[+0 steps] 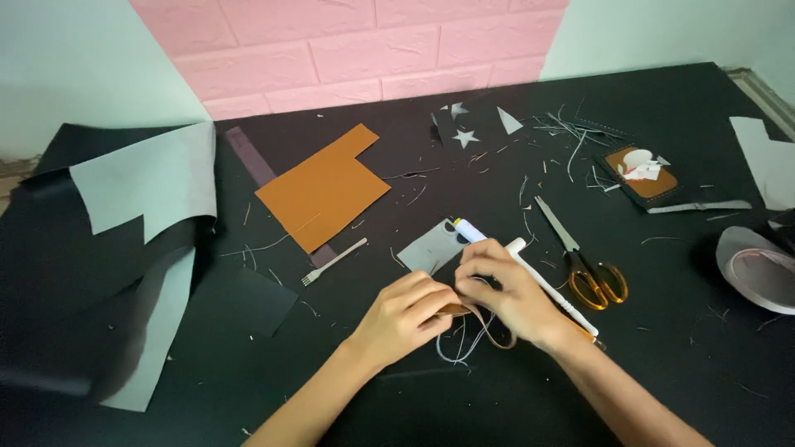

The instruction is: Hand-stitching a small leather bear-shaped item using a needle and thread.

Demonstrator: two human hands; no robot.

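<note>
My left hand (403, 317) and my right hand (507, 291) meet at the middle of the black work surface (580, 389). Together they pinch a narrow brown leather strip (489, 329) that loops down below my fingers. Pale thread (458, 348) trails from the strip onto the surface. A white pen-like tool (556, 291) lies just under my right hand, and a small grey leather piece (429, 247) sits right behind my hands, with a lighter (469, 229) beside it.
Orange-handled scissors (590, 265) lie to the right. A tan leather sheet (325, 189) and a small metal pricking fork (333, 262) lie left of centre. Black-and-grey sheets (132, 240) fold at the left; a tape roll (758, 269) sits far right. Offcuts litter the back.
</note>
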